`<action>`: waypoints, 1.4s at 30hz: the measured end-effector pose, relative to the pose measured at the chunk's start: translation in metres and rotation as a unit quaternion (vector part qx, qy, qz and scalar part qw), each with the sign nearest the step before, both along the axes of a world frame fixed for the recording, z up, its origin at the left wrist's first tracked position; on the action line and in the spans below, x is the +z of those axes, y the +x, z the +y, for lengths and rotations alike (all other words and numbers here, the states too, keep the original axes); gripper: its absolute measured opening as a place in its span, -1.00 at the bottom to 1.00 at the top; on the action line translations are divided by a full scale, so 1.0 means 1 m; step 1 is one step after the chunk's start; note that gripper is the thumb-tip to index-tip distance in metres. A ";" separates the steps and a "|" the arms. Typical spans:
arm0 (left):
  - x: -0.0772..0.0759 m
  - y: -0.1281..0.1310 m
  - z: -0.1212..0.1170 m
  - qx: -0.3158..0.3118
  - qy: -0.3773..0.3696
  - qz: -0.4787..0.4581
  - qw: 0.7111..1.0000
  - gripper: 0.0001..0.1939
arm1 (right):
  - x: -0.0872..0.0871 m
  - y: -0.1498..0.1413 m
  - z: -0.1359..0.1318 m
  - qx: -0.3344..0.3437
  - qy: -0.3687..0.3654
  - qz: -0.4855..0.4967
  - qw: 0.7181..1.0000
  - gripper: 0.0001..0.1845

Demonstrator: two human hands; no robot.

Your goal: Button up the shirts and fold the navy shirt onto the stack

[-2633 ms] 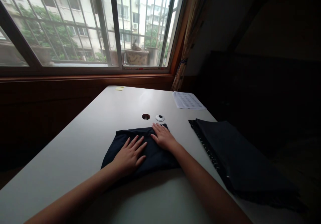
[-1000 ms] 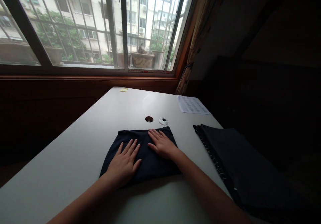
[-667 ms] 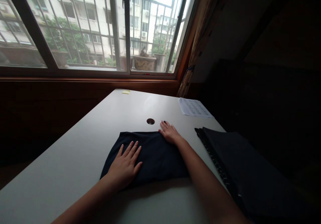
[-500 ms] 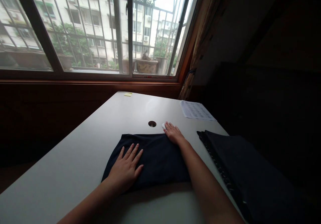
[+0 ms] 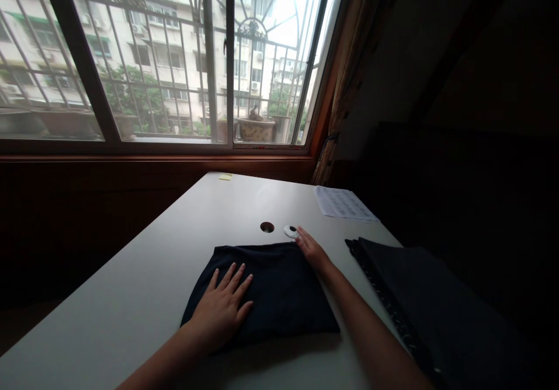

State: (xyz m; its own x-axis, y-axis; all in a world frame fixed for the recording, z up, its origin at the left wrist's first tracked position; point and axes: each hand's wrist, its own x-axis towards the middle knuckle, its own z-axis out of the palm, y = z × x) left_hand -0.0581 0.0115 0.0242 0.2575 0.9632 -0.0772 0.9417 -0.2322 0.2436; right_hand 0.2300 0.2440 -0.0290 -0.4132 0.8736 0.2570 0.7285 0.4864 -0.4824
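Cloth (image 5: 283, 297), dark blue, lies flat on white counter (image 5: 131, 297). Left hand (image 5: 220, 311) open on it, fingers spread wide. Right hand (image 5: 313, 250) open too, fingers straight, at cloth's far right corner, just beside white round cap (image 5: 288, 231). Small round hole (image 5: 267, 227) near cap. Dark cloth pile (image 5: 428, 297) on right side.

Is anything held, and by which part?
Left hand lies flat on the dark cloth, not gripping; right hand is at its far right corner, grip unclear.
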 end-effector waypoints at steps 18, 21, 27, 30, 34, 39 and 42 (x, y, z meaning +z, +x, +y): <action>-0.009 0.045 0.120 -0.117 0.032 0.016 0.992 -0.36 | 0.022 0.028 -0.143 0.074 -0.044 -0.145 0.986 -0.32; -0.014 0.040 0.145 -0.078 0.051 0.013 0.996 -0.38 | 0.020 0.033 -0.157 0.073 -0.042 -0.152 0.985 -0.32; -0.008 0.041 0.175 -0.005 0.107 -0.011 0.994 -0.52 | 0.019 0.038 -0.170 0.077 -0.019 -0.132 0.988 -0.34; 0.001 0.060 0.185 -0.009 0.135 -0.035 0.990 -0.59 | 0.022 0.038 -0.172 0.078 -0.020 -0.119 0.990 -0.35; 0.010 0.096 0.197 -0.046 0.126 -0.053 0.990 -0.67 | 0.025 0.040 -0.172 0.086 -0.026 -0.103 0.991 -0.35; 0.011 0.126 0.215 -0.080 0.077 -0.047 0.993 -0.70 | 0.028 0.042 -0.170 0.094 -0.031 -0.086 0.991 -0.36; 0.009 0.135 0.226 -0.090 0.041 -0.041 0.994 -0.66 | 0.029 0.044 -0.168 0.102 -0.032 -0.076 0.991 -0.35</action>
State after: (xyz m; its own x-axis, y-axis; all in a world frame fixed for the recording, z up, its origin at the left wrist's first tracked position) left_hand 0.0767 0.2375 0.0336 0.4290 0.9028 0.0286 0.8604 -0.4181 0.2915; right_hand 0.2739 0.0759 0.0002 -0.6125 0.7805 0.1255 0.6850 0.6032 -0.4085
